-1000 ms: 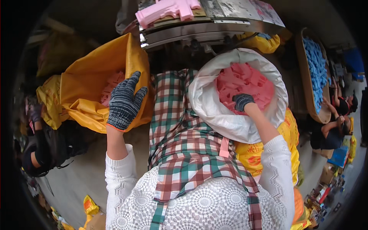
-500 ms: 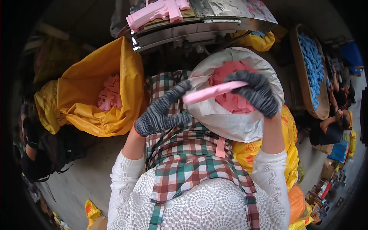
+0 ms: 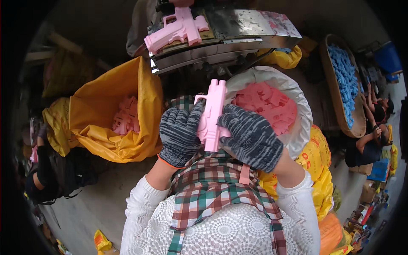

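Left hand (image 3: 179, 135) and right hand (image 3: 253, 138) wear black-and-grey flecked knit gloves (image 3: 255, 148), the left cuff (image 3: 171, 160) edged orange. White lacy top (image 3: 225, 227) with knit sleeves (image 3: 142, 204); apron (image 3: 221, 195) in green, brown and white checks, with straps (image 3: 278, 238).

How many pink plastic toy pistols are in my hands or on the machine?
2: one pink plastic toy pistol in your grey-gloved left hand and right hand, another on the silver metal machine. More may be hidden.

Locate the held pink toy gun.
In the head view, the pink toy gun is near the centre, between the left hand and right hand, left of the white sack.
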Demonstrator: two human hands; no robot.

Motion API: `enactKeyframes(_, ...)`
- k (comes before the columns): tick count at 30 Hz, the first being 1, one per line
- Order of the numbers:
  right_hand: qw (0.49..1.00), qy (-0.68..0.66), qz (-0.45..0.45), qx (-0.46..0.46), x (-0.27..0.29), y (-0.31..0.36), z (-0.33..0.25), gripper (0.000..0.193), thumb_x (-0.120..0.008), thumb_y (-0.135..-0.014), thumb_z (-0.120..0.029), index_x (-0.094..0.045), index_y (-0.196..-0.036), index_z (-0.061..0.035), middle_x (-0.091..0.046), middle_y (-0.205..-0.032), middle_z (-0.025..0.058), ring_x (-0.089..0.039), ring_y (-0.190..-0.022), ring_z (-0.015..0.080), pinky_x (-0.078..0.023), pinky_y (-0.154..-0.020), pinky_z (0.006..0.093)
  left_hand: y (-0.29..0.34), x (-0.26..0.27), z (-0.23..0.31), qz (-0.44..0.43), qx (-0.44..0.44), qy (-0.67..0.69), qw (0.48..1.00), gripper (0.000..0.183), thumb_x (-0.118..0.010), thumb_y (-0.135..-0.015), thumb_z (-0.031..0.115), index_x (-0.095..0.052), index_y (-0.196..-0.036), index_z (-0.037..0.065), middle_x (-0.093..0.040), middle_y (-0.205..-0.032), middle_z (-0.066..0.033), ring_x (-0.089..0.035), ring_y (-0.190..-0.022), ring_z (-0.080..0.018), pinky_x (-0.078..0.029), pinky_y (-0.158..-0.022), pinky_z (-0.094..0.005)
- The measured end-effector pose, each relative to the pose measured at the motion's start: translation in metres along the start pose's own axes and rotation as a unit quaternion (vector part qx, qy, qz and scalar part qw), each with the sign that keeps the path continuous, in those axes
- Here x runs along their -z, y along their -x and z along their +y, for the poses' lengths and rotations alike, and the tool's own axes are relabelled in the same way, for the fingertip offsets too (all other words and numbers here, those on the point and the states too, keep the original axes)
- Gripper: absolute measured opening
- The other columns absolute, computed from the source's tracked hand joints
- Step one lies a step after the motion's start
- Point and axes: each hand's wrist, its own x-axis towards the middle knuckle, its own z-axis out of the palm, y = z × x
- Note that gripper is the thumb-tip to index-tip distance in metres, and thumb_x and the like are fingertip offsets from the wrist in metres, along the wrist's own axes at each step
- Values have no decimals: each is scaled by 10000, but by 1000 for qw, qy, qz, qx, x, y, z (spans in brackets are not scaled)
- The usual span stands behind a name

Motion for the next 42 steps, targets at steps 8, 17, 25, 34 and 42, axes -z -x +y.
enactKeyframes(8, 979, -129, 139, -74, 46, 1, 33, 423, -754, -702, -124, -601, -1087, -35, -632, -1067, 110, -601, -1017, 241, -453, -904, 356, -8, 3, -47, 128, 22, -33, 991, 594, -664, -765, 158, -445, -1294, 0, -436, -1317, -226, -405, -1229, -389, -327, -1017, -441)
enactKeyframes(17, 966, -177, 175, -73, 35, 0, 51, 581, -783, -648, -58, -546, -1177, -27, -602, -1150, 101, -565, -1079, 215, -418, -959, 333, -129, 44, -90, -21, 134, -72, 988, 657, -661, -776, 396, -448, -1299, 59, -525, -1177, -195, -476, -1107, -376, -369, -960, -445)
enactKeyframes(25, 968, -149, 202, 16, 34, -69, 67, 532, -739, -700, -54, -547, -1195, -56, -586, -1160, 110, -558, -1088, 239, -422, -952, 341, -82, 43, -84, 75, 21, -173, 982, 620, -683, -718, 296, -481, -1284, 146, -563, -1032, -107, -518, -993, -314, -405, -863, -445)
enactKeyframes(34, 991, -64, 88, 74, 33, -179, 104, 416, -654, -804, -178, -570, -1204, -102, -543, -1251, 116, -491, -1175, 290, -390, -1003, 351, 54, 90, -151, 14, 301, -339, 891, 696, -682, -767, 278, -383, -1326, -11, -456, -1285, -238, -430, -1178, -402, -307, -1023, -453)
enactKeyframes(42, 949, -296, -80, -67, 49, -84, 97, 209, -619, -848, -45, -623, -1052, -3, -659, -944, 66, -604, -894, 137, -504, -804, 285, 62, 60, -140, -48, 214, -194, 956, 683, -681, -773, 247, -385, -1344, 20, -469, -1269, -235, -431, -1175, -400, -327, -1013, -441)
